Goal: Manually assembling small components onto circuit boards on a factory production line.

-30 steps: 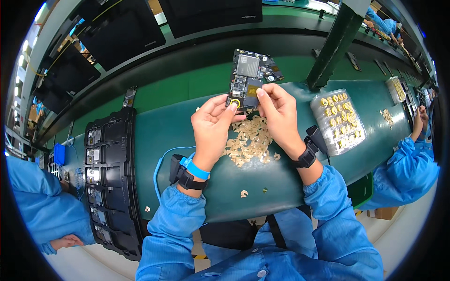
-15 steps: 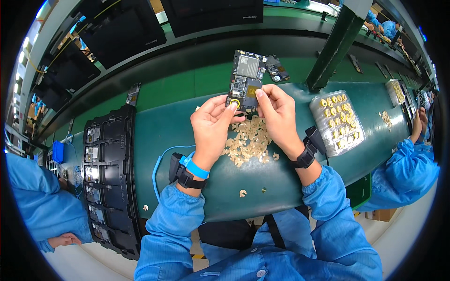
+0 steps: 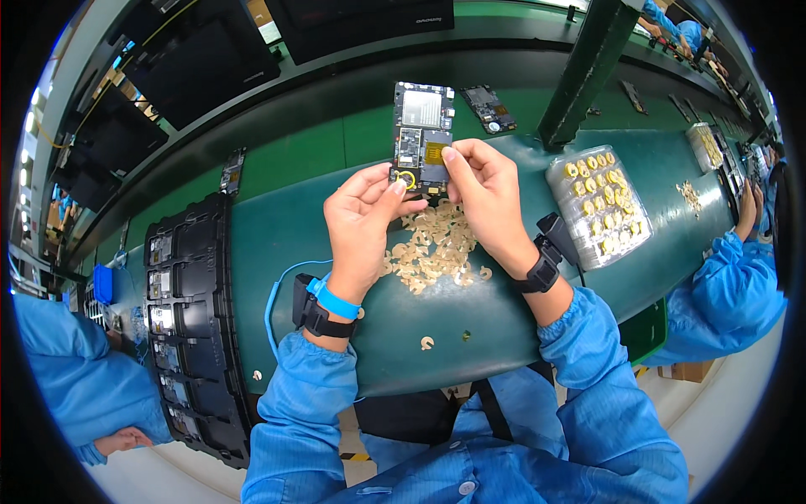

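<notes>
A dark circuit board (image 3: 410, 145) with a silver shield is held up between my two hands above the green bench. My left hand (image 3: 359, 223) pinches its lower left corner, the thumb against a yellow ring-shaped piece (image 3: 407, 179) on the board. My right hand (image 3: 487, 193) grips the board's lower right edge, thumb on its front beside a gold-coloured patch. Under my hands lies a heap of beige ring-shaped pieces with a gap (image 3: 432, 252). One loose beige piece (image 3: 426, 343) rests nearer to me. A blue wrist strap (image 3: 332, 301) circles my left wrist.
To the right stands a clear tray (image 3: 594, 202) of yellow round pieces. A black rack (image 3: 193, 311) holding boards is at left. Another circuit board (image 3: 489, 109) lies behind, near a green post (image 3: 583, 80). Co-workers in blue sleeves (image 3: 726, 298) sit on both sides.
The circuit board has turned from slightly tilted to nearly upright, and sits a little farther from the board behind it. Both hands keep their hold. The whole view has shifted slightly.
</notes>
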Demonstrator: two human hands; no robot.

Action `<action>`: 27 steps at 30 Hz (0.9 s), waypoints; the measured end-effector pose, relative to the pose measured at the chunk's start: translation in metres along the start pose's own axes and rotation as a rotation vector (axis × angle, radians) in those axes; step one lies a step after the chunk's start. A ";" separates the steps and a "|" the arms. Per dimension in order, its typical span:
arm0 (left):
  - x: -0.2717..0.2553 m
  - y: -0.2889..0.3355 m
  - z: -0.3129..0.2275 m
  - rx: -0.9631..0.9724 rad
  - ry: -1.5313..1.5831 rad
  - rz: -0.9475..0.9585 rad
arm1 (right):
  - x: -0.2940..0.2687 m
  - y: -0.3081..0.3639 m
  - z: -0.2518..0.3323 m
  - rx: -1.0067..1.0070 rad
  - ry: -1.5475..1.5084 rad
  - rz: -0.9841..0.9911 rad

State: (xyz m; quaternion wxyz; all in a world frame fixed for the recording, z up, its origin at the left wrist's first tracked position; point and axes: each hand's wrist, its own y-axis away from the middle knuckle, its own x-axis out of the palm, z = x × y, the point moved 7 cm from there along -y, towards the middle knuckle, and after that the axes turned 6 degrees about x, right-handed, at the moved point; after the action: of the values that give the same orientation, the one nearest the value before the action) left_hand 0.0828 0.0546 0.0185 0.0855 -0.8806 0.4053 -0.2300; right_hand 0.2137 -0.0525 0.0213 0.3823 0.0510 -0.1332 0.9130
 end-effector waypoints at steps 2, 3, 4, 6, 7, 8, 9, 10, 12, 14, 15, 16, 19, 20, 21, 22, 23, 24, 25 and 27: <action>0.000 -0.001 0.000 0.005 -0.004 -0.002 | 0.000 -0.001 0.002 -0.008 -0.036 0.015; -0.001 -0.001 0.001 -0.004 -0.006 -0.009 | 0.000 -0.001 0.002 -0.009 -0.036 0.015; -0.002 -0.001 0.002 -0.011 -0.007 -0.017 | 0.000 -0.001 0.001 0.000 -0.015 0.014; -0.003 -0.002 0.002 -0.014 -0.006 -0.026 | 0.002 -0.003 -0.001 0.005 0.007 0.025; -0.004 -0.002 0.002 -0.019 -0.005 -0.035 | 0.002 -0.004 -0.004 0.009 0.005 0.035; -0.006 -0.001 0.008 -0.040 0.015 -0.032 | 0.003 -0.004 -0.006 0.011 0.004 0.049; -0.006 -0.002 0.016 -0.074 0.032 -0.026 | 0.001 -0.006 -0.009 0.048 0.029 0.052; -0.010 -0.001 0.021 -0.104 0.041 -0.029 | 0.004 -0.004 -0.013 0.087 0.047 0.065; -0.023 0.001 0.031 -0.170 -0.082 -0.086 | 0.008 -0.004 -0.019 0.129 0.096 0.105; -0.037 -0.002 0.031 -0.039 -0.240 -0.191 | 0.005 -0.008 -0.021 0.170 0.157 0.080; -0.043 -0.004 0.027 0.003 -0.277 -0.248 | 0.002 -0.014 -0.022 0.207 0.220 0.090; -0.050 -0.003 0.021 0.033 -0.315 -0.302 | 0.003 -0.017 -0.024 0.253 0.282 0.094; -0.060 -0.001 -0.004 0.223 -0.430 -0.418 | 0.024 -0.051 -0.028 0.262 0.427 0.155; -0.060 0.001 -0.007 0.226 -0.422 -0.419 | 0.029 -0.066 -0.035 0.264 0.462 0.166; -0.059 0.002 -0.010 0.207 -0.459 -0.430 | 0.035 -0.082 -0.045 0.249 0.453 0.187; -0.055 0.001 -0.010 0.187 -0.492 -0.435 | 0.035 -0.100 -0.055 0.275 0.463 0.166; -0.057 0.003 -0.011 0.191 -0.497 -0.440 | 0.042 -0.113 -0.064 0.285 0.477 0.158; -0.057 0.003 -0.008 0.203 -0.495 -0.441 | 0.044 -0.124 -0.072 0.294 0.494 0.139; -0.049 0.000 -0.005 0.215 -0.478 -0.424 | 0.037 -0.137 -0.078 0.288 0.503 0.114; -0.040 -0.002 -0.004 0.218 -0.461 -0.401 | 0.016 -0.157 -0.080 0.120 0.911 0.015</action>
State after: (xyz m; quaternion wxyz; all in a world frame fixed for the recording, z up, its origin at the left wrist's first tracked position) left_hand 0.0599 0.0862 0.0099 0.2215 -0.9576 0.1667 -0.0789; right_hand 0.3149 0.0860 -0.0203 0.3917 -0.3347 0.1010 0.8511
